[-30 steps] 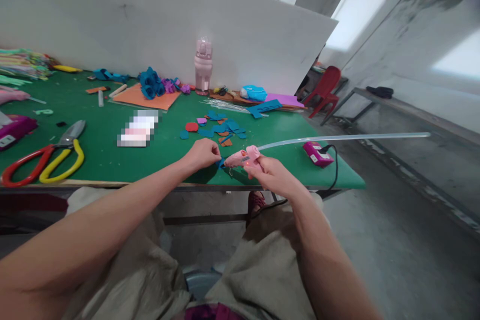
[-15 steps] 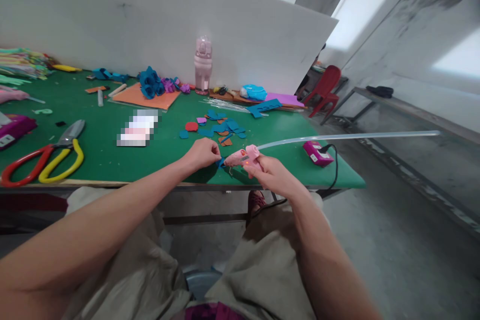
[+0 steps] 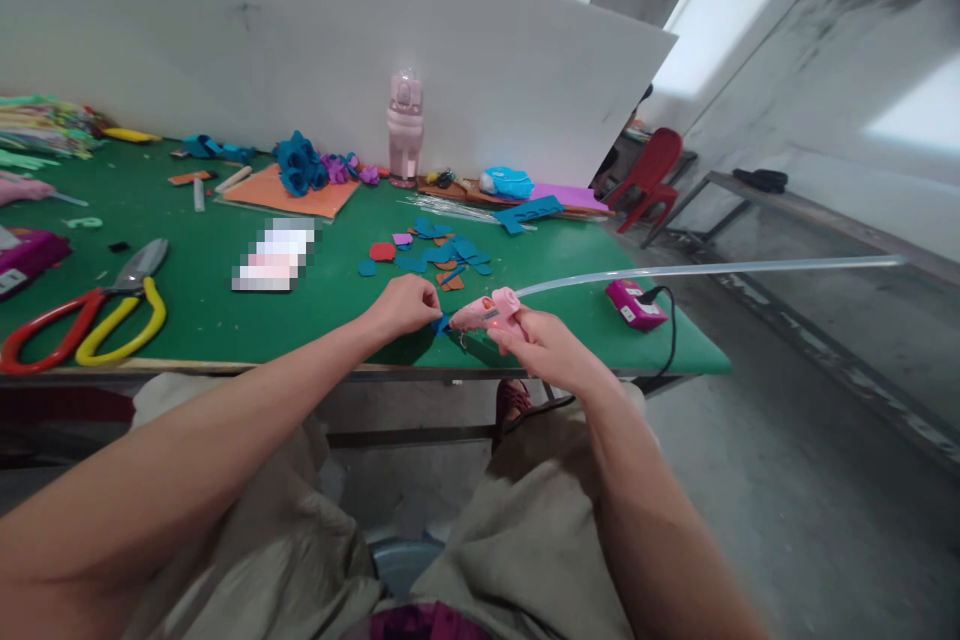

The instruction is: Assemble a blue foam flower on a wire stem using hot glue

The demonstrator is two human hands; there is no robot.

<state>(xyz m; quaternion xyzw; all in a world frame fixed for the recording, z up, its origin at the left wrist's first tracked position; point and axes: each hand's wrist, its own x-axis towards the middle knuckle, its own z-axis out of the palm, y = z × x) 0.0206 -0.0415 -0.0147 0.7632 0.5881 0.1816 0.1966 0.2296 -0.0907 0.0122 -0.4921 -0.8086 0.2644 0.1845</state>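
Over the front of the green table [image 3: 247, 332], my left hand [image 3: 405, 307] pinches a small blue cut piece [image 3: 441, 324], most of it hidden by the fingers. My right hand [image 3: 551, 348] is wrapped round the handle of a pink glue gun [image 3: 480, 313], whose nozzle points left at the blue piece, touching it or very close. A small light glows on the gun's side. From its back a long clear glue stick [image 3: 675, 272] reaches far to the right. Beyond the hands lie several blue cut pieces [image 3: 465, 250], with a red piece [image 3: 382, 251] beside them.
Scissors [image 3: 120, 305] with red and yellow handles lie at the left. A magenta power block [image 3: 636, 305] with a black cord sits by the right edge. Blue flowers [image 3: 300, 163] rest on an orange sheet [image 3: 289, 195]. A pink bottle [image 3: 406, 130] stands against the white board [image 3: 300, 40].
The far end of the glue stick has shifted a little to the right and up. Both hands stay almost in place, with the nozzle still at the blue piece.
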